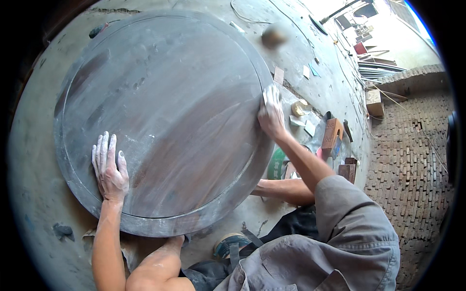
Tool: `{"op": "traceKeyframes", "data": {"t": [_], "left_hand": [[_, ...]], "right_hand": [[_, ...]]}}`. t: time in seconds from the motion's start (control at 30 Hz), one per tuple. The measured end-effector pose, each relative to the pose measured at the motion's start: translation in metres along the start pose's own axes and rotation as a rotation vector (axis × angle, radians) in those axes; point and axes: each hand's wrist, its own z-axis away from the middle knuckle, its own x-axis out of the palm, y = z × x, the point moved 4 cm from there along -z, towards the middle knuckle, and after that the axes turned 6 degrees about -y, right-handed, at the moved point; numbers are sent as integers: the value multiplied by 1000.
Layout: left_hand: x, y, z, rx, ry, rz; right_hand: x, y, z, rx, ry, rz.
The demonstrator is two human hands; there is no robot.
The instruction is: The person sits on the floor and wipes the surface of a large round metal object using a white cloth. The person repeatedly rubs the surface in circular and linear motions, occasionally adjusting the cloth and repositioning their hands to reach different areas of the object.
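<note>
A large round wooden tabletop [194, 136], dark brown under grey-white dust, lies in front of me. A groove runs round it just inside its rim. My left hand [110, 167] rests flat on the left side of the top, fingers stretched and coated in white dust. On the right edge, my right hand [273, 114] lies with straight fingers pointing away along the rim, also dusty. No tool shows in either hand; what may be under the right palm is hidden. My bare knee [158, 266] is bent close to the near edge.
Right of the tabletop stand a wooden block with a cutout [331, 135], a green container [275, 164] and small paper-like pieces [309, 127]. A blurred brown object [274, 37] is at the far side. Cables [310, 46] cross the floor; brick paving [407, 160] lies at right.
</note>
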Motion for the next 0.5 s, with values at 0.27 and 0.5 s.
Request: {"op": "traceKeyframes", "data": {"t": [0.27,0.5], "left_hand": [[8,16,-13,43,33,61],[2,3,-7,27,54,45]], "right_hand": [[20,61,-90,42,3,73],[19,47,-61,-172,31,153]]}}
